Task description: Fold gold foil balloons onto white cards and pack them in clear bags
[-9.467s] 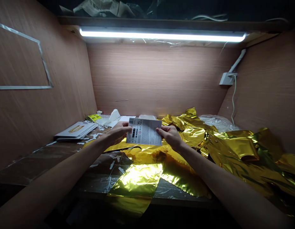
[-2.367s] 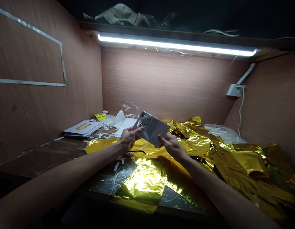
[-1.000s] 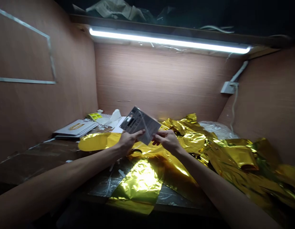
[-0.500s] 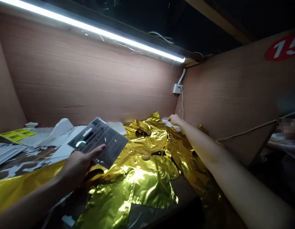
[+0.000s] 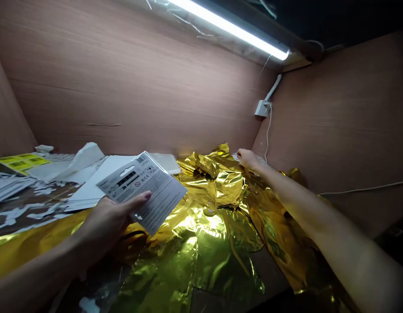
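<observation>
My left hand (image 5: 118, 217) grips a flat printed package (image 5: 156, 189) by its lower left edge, thumb on top. The package is tilted, with a hang hole at its upper left and a clear plastic cover. Farther back on the right, my right hand (image 5: 249, 158) is closed at the back of the crumpled gold foil (image 5: 217, 182), beside some white material. What its fingers hold, if anything, is too small to make out.
White sheets (image 5: 93, 180) and paper scraps lie on the left, with a yellow label sheet (image 5: 21, 162) behind. A socket box (image 5: 263, 108) with a hanging cord is in the back corner. A lamp tube (image 5: 234, 28) runs overhead.
The camera view has turned, so the lamp and socket sit farther right and higher. The package remains in my left hand, and my right hand is still at the back of the foil.
</observation>
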### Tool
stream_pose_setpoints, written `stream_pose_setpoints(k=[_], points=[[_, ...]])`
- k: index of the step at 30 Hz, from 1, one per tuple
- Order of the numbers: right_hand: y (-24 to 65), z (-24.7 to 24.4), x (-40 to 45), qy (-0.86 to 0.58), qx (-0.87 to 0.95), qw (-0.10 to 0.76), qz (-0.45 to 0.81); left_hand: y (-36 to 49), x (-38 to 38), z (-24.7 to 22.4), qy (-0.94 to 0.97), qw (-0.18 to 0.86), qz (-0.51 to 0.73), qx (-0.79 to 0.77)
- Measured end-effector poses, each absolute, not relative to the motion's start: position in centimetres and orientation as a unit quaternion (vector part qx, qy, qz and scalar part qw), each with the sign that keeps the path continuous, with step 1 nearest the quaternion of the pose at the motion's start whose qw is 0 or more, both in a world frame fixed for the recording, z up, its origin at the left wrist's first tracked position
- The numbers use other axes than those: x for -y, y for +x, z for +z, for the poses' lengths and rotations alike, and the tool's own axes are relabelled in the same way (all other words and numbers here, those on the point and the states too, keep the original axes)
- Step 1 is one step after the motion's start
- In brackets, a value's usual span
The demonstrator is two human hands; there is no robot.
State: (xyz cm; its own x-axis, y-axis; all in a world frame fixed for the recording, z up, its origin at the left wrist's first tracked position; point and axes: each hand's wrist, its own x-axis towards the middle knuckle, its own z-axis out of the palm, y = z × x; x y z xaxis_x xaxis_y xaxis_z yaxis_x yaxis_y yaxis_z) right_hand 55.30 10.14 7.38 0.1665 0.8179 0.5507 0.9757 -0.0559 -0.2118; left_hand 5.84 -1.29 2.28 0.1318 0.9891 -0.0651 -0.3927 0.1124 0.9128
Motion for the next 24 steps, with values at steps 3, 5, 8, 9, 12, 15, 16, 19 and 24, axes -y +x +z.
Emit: stream_pose_setpoints(k=[3, 5, 8, 9, 12, 15, 16, 19, 24], points=[[52.3, 9.2, -9.2, -0.684, 0.634, 0.314, -0.178, 6.0, 1.0, 2.4, 0.392, 0.651, 0.538, -0.364], [48.7, 10.1, -7.7, -0.635, 0.639, 0.396, -0.176, 5.8, 0.6, 2.4, 0.37, 0.661, 0.545, -0.36], [42.3, 10.8, -3.8, -0.496, 0.675, 0.544, -0.047, 5.3, -0.1, 2.4, 0.355, 0.658, 0.566, -0.347], [40.3, 10.9, -2.1, -0.448, 0.695, 0.563, 0.017, 5.1, -0.2, 2.4, 0.355, 0.657, 0.568, -0.345], [36.7, 10.7, 3.5, -0.378, 0.72, 0.565, 0.137, 4.7, -0.4, 2.5, 0.359, 0.657, 0.564, -0.348], [37.2, 10.4, 8.3, -0.391, 0.701, 0.579, 0.145, 4.9, 0.0, 2.9, 0.365, 0.654, 0.559, -0.356], [38.0, 10.3, 9.6, -0.403, 0.684, 0.593, 0.133, 5.0, 0.2, 3.1, 0.369, 0.654, 0.557, -0.355], [40.4, 9.8, 12.3, -0.437, 0.638, 0.622, 0.123, 5.5, 0.8, 3.4, 0.378, 0.663, 0.546, -0.345], [39.2, 7.4, 13.6, -0.426, 0.638, 0.606, 0.213, 5.8, 0.9, 3.0, 0.387, 0.681, 0.53, -0.324]])
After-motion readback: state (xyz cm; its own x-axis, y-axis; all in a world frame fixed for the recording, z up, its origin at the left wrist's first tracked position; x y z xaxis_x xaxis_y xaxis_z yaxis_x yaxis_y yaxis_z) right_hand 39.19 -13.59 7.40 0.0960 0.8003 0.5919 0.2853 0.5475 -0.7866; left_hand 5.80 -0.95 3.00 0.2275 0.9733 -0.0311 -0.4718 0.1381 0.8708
